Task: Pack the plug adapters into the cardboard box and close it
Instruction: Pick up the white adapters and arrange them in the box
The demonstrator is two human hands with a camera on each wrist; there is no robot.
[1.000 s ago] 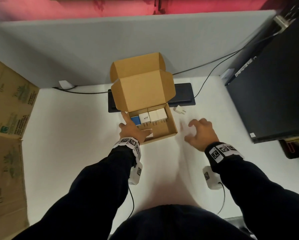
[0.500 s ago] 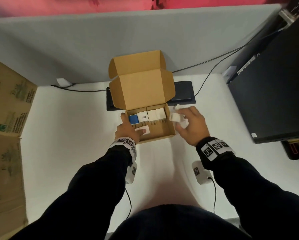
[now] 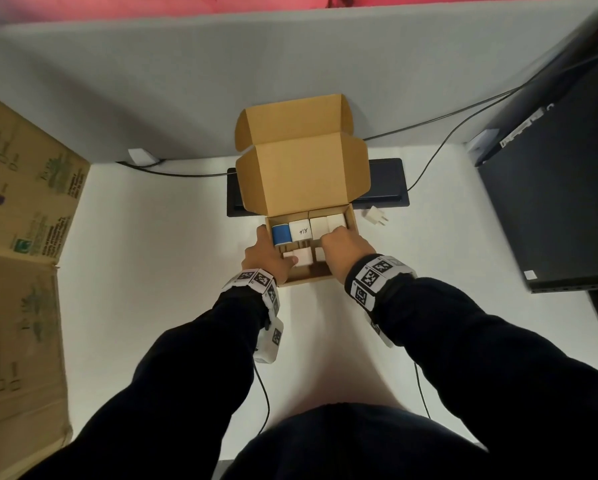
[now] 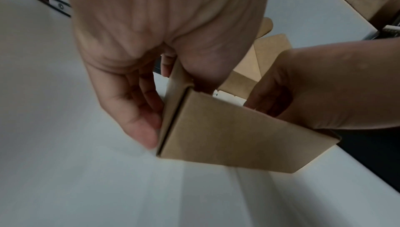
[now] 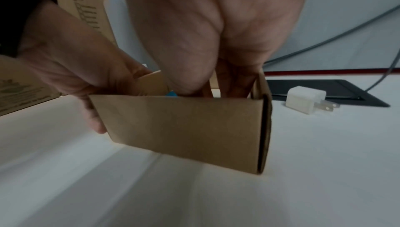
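Left hand (image 3: 268, 259) grips open brown cardboard box (image 3: 351, 221) at its left wall | right hand (image 3: 346, 252) reaches inside, grip apparently hidden | white plug adapter (image 3: 375, 215) lies on white worktop (image 3: 152, 271)

You're at an office desk: white tabletop (image 3: 145, 258), grey partition (image 3: 186, 81) behind, black computer tower (image 3: 560, 202) at right, cables (image 3: 446, 140).
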